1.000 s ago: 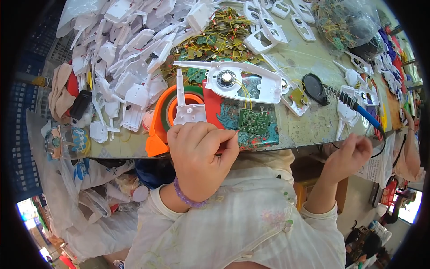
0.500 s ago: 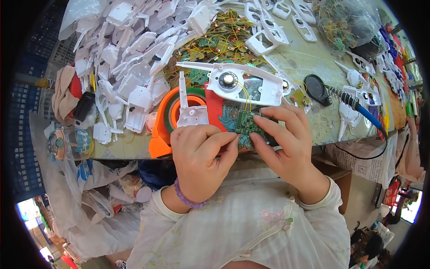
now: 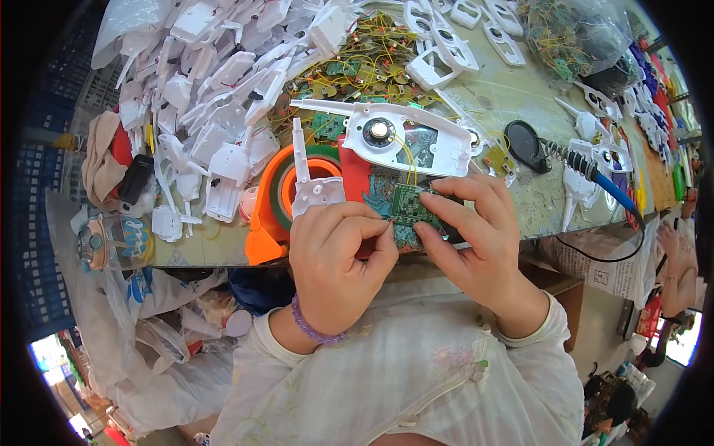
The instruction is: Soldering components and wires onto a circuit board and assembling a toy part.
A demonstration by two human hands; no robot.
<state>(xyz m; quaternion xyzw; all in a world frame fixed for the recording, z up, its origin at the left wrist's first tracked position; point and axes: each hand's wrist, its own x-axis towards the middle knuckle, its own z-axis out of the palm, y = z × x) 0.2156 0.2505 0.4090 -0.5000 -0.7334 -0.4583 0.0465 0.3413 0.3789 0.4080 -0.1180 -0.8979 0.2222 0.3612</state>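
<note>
Between the thumb and fingers of my right hand (image 3: 476,230) is a small green circuit board (image 3: 406,202), held by its right side. Two yellow wires run up from it to a round speaker (image 3: 378,131) set in a long white plastic shell (image 3: 446,152). My left hand (image 3: 338,245) is closed in a pinch at the board's left edge; a thin red wire (image 3: 391,220) peeks out at its fingertips. Just beyond that hand stands a white plastic part (image 3: 318,189) with a narrow stem, its lower end covered by my fingers.
An orange tape dispenser (image 3: 266,236) sits left of the boards. White plastic parts (image 3: 223,111) pile up at far left, beside a heap of wired circuit boards (image 3: 372,56). On the right, a blue-handled soldering iron (image 3: 613,192) rests in a coiled holder near a black round lid (image 3: 528,147).
My left fingertips have drawn back slightly from the board, and a red wire end now shows at them. The right hand keeps its grip on the board.
</note>
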